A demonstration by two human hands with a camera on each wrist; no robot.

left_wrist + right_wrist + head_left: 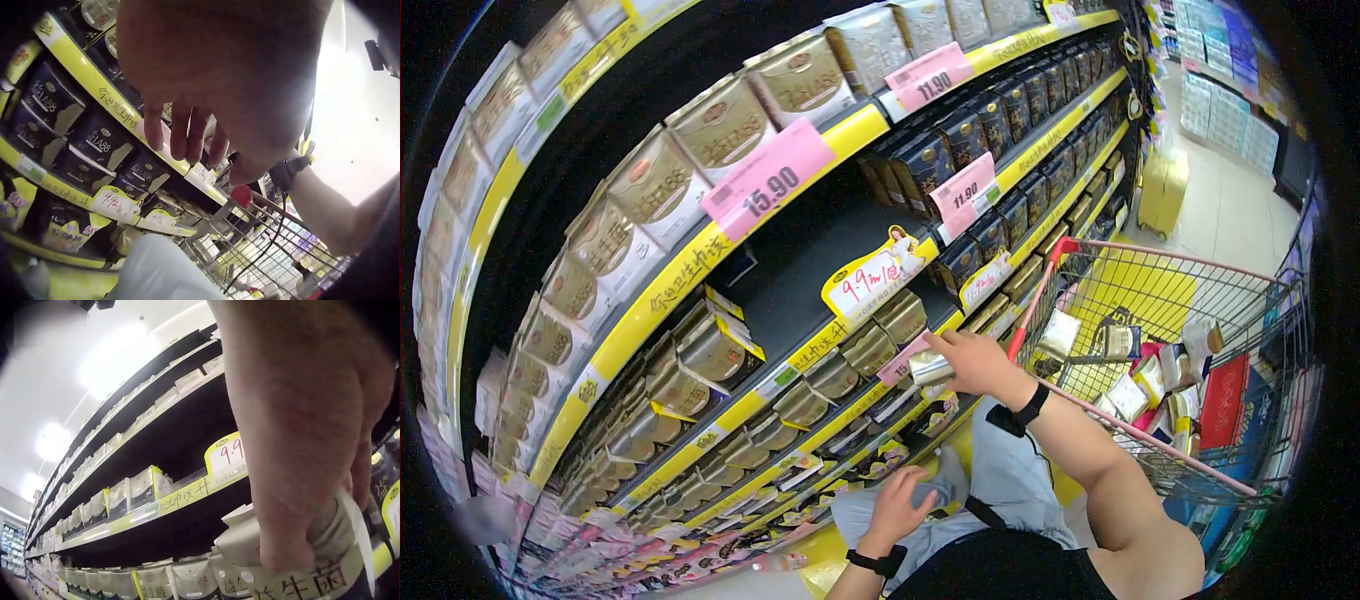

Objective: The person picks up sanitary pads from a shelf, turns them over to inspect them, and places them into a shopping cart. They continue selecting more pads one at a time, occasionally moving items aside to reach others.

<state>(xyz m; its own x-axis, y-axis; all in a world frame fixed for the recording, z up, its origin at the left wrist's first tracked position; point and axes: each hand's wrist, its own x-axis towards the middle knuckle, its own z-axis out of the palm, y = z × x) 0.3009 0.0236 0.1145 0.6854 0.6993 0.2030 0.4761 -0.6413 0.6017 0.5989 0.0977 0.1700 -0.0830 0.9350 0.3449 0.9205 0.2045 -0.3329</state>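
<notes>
My right hand [985, 368] reaches to the shelf front, its fingers and thumb gripping a shiny gold-silver pack of sanitary pads [930, 367]. In the right wrist view, the thumb of the right hand [300, 437] lies over the pack's face [312, 582], which carries printed characters; the fingers behind it are mostly hidden. My left hand [902, 508] hangs over my lap with relaxed fingers and nothing in it. Seen from the left wrist, the left hand [219, 75] has its fingers loosely extended. Gold packs [832, 378] stand in a row beside the held pack.
A wire shopping cart [1160, 470] with several packs inside stands at my right, its red-cornered rim near my right forearm. Shelves with yellow edges [640, 370] and pink price tags [765, 180] curve along the left. A yellow pillar-like box [1163, 192] stands farther down the aisle.
</notes>
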